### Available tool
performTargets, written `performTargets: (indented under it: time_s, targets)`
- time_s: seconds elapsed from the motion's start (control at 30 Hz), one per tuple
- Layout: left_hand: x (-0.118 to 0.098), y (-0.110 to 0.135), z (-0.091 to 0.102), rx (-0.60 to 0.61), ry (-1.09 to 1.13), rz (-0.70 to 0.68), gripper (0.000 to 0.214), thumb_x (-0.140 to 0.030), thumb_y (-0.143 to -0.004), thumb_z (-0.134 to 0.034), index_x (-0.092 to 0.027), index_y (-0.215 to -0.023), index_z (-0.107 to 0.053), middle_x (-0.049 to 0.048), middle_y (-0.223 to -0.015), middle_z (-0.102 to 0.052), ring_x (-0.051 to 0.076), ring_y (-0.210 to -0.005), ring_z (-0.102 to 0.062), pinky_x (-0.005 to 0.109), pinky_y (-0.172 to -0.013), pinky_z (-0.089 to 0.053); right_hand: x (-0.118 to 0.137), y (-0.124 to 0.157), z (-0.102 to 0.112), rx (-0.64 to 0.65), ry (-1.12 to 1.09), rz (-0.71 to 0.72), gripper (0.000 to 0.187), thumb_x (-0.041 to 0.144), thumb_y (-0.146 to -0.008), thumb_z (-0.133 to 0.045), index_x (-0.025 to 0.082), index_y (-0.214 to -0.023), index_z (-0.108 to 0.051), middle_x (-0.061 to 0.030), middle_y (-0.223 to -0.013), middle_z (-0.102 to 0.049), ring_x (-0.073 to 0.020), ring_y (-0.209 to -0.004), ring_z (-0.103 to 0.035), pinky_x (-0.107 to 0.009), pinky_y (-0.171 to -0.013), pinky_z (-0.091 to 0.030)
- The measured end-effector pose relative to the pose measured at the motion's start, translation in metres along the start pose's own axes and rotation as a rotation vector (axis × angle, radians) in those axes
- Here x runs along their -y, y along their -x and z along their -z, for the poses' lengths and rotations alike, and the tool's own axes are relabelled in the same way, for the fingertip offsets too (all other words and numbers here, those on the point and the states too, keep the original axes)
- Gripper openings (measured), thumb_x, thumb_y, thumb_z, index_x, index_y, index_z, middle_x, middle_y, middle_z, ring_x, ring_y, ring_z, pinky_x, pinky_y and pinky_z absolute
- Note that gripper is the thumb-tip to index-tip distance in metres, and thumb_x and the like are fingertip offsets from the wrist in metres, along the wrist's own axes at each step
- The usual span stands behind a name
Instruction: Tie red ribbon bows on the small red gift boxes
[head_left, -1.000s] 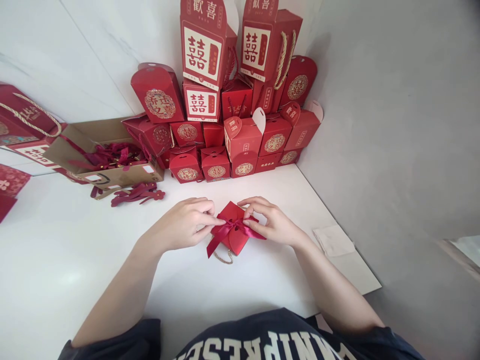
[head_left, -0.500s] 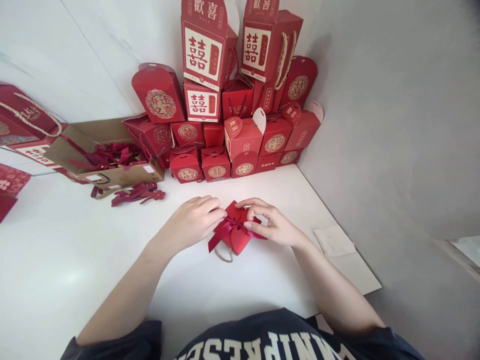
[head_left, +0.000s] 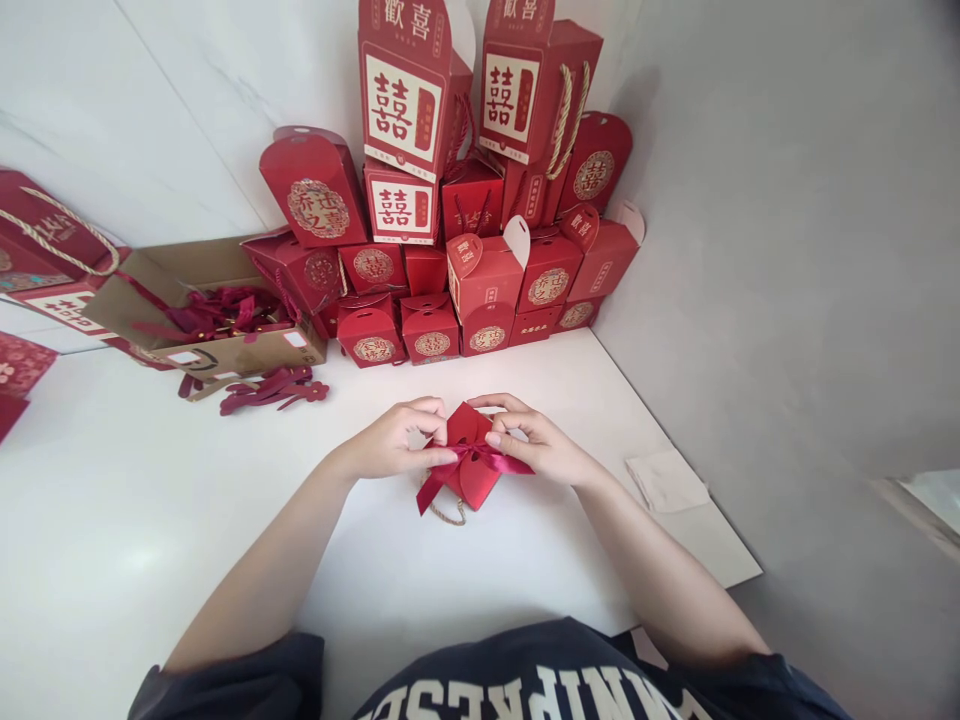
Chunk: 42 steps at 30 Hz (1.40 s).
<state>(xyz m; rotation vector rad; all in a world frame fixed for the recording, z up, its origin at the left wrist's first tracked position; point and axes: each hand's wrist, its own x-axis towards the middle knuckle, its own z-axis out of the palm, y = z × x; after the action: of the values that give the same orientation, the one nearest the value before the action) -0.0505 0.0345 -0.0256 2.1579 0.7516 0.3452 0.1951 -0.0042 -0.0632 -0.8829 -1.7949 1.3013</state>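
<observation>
A small red gift box (head_left: 471,478) with a gold cord handle lies on the white table (head_left: 150,520) in front of me. A dark red satin ribbon (head_left: 491,458) is tied across its top, one tail hanging left and one lying right. My left hand (head_left: 394,442) pinches the ribbon's left loop with thumb and fingers. My right hand (head_left: 536,445) pinches the right loop, fingers curled over the box's top edge. Both hands press against the box from either side.
A stack of red gift boxes (head_left: 450,200) fills the far corner against the wall. A brown cardboard box (head_left: 225,350) of dark red ribbons sits at the left, loose ribbons (head_left: 274,388) beside it. Red bags (head_left: 45,250) lie at far left. A white paper (head_left: 667,480) is near the right edge.
Both hands have drawn closer together over the box top, the left hand's fingers curling in tighter on the bow. The box has stayed in place.
</observation>
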Motion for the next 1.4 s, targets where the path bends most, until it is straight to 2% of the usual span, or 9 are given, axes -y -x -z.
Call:
performTargets:
  time_s: [0.3, 0.53, 0.63, 0.77, 0.93, 1.03, 1.13, 1.27, 1.4]
  targets:
    - [0.029, -0.004, -0.005, -0.057, 0.289, 0.007, 0.035, -0.039, -0.087, -0.059, -0.014, -0.064, -0.053, -0.0015, -0.071, -0.043, 0.009, -0.061, -0.043, 0.023, -0.059, -0.037, -0.010, -0.003, 0.003, 0.024, -0.090, -0.022, 0.038, 0.045, -0.095, -0.051, 0.019, -0.067, -0.053, -0.0089, -0.133, -0.050, -0.0232, -0.129, -0.047, -0.040, -0.109, -0.037]
    - [0.034, -0.005, -0.009, -0.077, 0.402, -0.013, 0.039, -0.042, -0.086, -0.061, -0.014, -0.061, -0.050, -0.0017, -0.068, -0.044, 0.009, -0.057, -0.040, 0.024, -0.055, -0.034, -0.019, -0.004, 0.007, 0.026, -0.126, 0.007, 0.039, 0.049, -0.092, -0.053, 0.019, -0.067, -0.055, -0.0087, -0.130, -0.052, -0.0251, -0.134, -0.041, -0.042, -0.112, -0.033]
    - [0.037, -0.005, -0.008, -0.093, 0.419, 0.039, 0.042, -0.047, -0.082, -0.065, -0.013, -0.060, -0.053, -0.0017, -0.064, -0.045, 0.008, -0.055, -0.039, 0.023, -0.052, -0.032, -0.023, -0.006, 0.009, -0.006, -0.145, -0.013, 0.039, 0.051, -0.091, -0.054, 0.019, -0.068, -0.056, -0.0086, -0.125, -0.055, -0.0252, -0.124, -0.050, -0.042, -0.106, -0.038]
    - [0.037, -0.002, -0.005, -0.050, 0.403, 0.148, 0.046, -0.049, -0.086, -0.059, -0.012, -0.059, -0.057, -0.0031, -0.050, -0.043, 0.007, -0.048, -0.037, 0.022, -0.048, -0.028, -0.021, -0.004, 0.018, -0.140, -0.120, -0.066, 0.028, 0.049, -0.092, -0.053, 0.023, -0.098, -0.058, -0.0068, -0.118, -0.059, -0.0199, -0.105, -0.058, -0.036, -0.093, -0.046]
    - [0.025, 0.001, -0.002, 0.049, 0.420, 0.204, 0.038, -0.044, -0.087, -0.060, -0.012, -0.068, -0.064, -0.0033, -0.046, -0.048, 0.006, -0.042, -0.039, 0.020, -0.045, -0.028, -0.017, 0.003, 0.036, -0.252, 0.143, -0.205, 0.035, 0.053, -0.094, -0.046, 0.021, -0.086, -0.057, -0.0026, -0.090, -0.063, -0.0187, -0.089, -0.058, -0.034, -0.085, -0.045]
    - [0.020, 0.001, -0.002, 0.101, 0.435, 0.192, 0.026, -0.038, -0.082, -0.068, -0.012, -0.077, -0.069, -0.0035, -0.049, -0.052, 0.006, -0.042, -0.041, 0.019, -0.044, -0.028, -0.018, 0.005, 0.039, -0.181, 0.130, -0.255, 0.039, 0.056, -0.095, -0.043, 0.021, -0.085, -0.058, -0.0021, -0.089, -0.064, -0.0186, -0.087, -0.059, -0.034, -0.085, -0.046]
    - [0.020, 0.002, -0.003, 0.115, 0.468, 0.207, 0.033, -0.039, -0.089, -0.058, -0.011, -0.077, -0.069, -0.0036, -0.043, -0.048, 0.006, -0.039, -0.038, 0.020, -0.044, -0.027, -0.018, 0.003, 0.035, -0.076, -0.011, -0.291, 0.041, 0.057, -0.094, -0.044, 0.020, -0.088, -0.059, -0.0023, -0.085, -0.064, -0.0183, -0.082, -0.062, -0.034, -0.081, -0.048]
    - [0.020, 0.001, -0.002, 0.069, 0.468, 0.243, 0.040, -0.041, -0.093, -0.051, -0.011, -0.074, -0.067, -0.0034, -0.042, -0.047, 0.006, -0.039, -0.035, 0.021, -0.044, -0.025, -0.011, 0.001, 0.029, -0.010, -0.114, -0.240, 0.044, 0.054, -0.096, -0.043, 0.019, -0.073, -0.056, 0.0005, -0.066, -0.058, -0.0142, -0.065, -0.056, -0.029, -0.069, -0.045]
    - [0.013, -0.001, -0.004, -0.029, 0.369, 0.239, 0.043, -0.041, -0.090, -0.055, -0.012, -0.058, -0.056, -0.0031, -0.047, -0.045, 0.006, -0.045, -0.037, 0.021, -0.047, -0.025, -0.004, 0.003, 0.026, 0.019, -0.120, -0.239, 0.041, 0.049, -0.090, -0.058, 0.018, -0.063, -0.051, 0.0040, -0.056, -0.052, -0.0104, -0.054, -0.045, -0.025, -0.058, -0.037]
